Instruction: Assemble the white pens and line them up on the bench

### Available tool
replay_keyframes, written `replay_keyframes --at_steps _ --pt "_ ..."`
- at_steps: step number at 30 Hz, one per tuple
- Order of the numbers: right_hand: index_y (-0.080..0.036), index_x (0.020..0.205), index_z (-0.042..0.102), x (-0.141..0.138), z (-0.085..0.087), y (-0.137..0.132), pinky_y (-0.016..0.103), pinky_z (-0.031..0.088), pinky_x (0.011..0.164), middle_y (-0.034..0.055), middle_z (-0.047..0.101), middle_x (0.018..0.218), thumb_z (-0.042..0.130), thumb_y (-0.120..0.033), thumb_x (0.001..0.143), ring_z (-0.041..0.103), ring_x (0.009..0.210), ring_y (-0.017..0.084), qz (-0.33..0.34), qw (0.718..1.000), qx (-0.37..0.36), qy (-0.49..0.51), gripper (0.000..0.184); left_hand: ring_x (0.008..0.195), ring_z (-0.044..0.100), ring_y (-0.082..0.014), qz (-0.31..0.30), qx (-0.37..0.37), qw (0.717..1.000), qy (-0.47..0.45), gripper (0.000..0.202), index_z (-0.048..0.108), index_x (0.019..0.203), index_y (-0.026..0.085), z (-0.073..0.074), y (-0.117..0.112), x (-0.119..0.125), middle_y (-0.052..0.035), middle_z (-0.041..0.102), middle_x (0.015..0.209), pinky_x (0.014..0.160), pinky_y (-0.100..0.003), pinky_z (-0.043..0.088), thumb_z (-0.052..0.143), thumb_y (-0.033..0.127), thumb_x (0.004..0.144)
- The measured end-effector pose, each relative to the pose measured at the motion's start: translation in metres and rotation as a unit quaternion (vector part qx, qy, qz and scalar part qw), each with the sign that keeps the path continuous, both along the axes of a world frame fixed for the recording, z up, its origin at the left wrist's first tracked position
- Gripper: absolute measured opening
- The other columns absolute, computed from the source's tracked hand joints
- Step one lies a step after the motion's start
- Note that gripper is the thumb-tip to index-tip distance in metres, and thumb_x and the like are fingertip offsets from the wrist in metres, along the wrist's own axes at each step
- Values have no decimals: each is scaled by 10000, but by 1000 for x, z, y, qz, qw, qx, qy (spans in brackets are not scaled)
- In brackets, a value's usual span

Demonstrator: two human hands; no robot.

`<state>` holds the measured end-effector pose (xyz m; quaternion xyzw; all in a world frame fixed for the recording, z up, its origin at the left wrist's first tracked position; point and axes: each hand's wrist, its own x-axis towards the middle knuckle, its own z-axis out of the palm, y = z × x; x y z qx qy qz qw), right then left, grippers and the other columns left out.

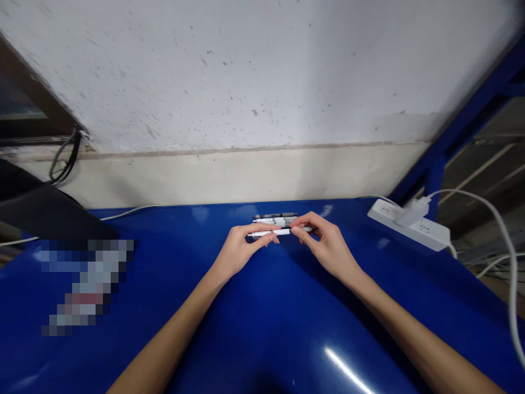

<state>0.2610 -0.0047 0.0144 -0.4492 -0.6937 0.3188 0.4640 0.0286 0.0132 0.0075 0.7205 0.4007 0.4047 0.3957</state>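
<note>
A slim white-and-silver pen (281, 232) is held level just above or on the glossy blue counter (262, 328) — contact below cannot be told. Its left part is pinched between thumb and fingers of the left hand (241, 247); its grey right end appears to be pinched likewise by the right hand (328, 241), with little gap left in either grip. Should the two grips be loosened unevenly, the smooth barrel could be rolled across the slick surface. The dark, thin pen (274, 215) and the white-and-grey pen (273, 221) lie close behind, so they could be nudged by the fingertips.

To the right, a white plastic power strip (438, 235) and a looping white cable (508, 241) are seen; to the left, a pixelated object (98, 279) — nothing blocks the hands there.
</note>
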Motion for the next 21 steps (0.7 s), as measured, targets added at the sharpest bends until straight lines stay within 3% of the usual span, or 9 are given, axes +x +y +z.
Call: replay_keyframes --at_steps 6,9,13,17,21 --pt "-224 991 683 -2 -1 -2 298 390 618 -6 630 731 546 -457 1045 540 634 146 5 999 -39 -1 276 1072 754 -256 1 22 1000 -7 207 832 1086 240 -2 -2 2 -43 818 1127 986 -337 553 777 327 906" --pt "-229 1005 657 -2 -1 -2 296 369 594 -34 577 639 517 -479 1053 493 574 137 6 998 -68 10 291 1028 770 -247 -8 17 1000 -5 206 827 1095 237 0 -4 4 -39 826 1082 982 -335 562 759 325 921" --pt "-241 1115 649 1 -1 0 301 415 661 -15 626 735 474 -433 1063 555 664 151 -8 996 -85 28 265 1018 767 -238 0 12 1000 -2 210 819 1108 231 3 -4 5 -35 830 1018 987 -331 554 727 329 947" --pt "-244 1151 624 3 -1 3 297 426 698 -12 596 819 558 -376 1017 556 734 152 17 996 -70 52 199 1073 749 -244 12 11 1000 -7 202 819 1100 228 3 -2 3 -47 819 1089 982 -331 551 725 310 943" --pt "-231 1116 613 3 -2 4 284 340 563 -60 485 611 528 -488 1033 428 554 134 21 992 -107 64 283 1039 757 -240 1 -4 1000 -25 235 809 1132 216 2 -2 4 -60 822 1068 974 -339 560 737 323 935"
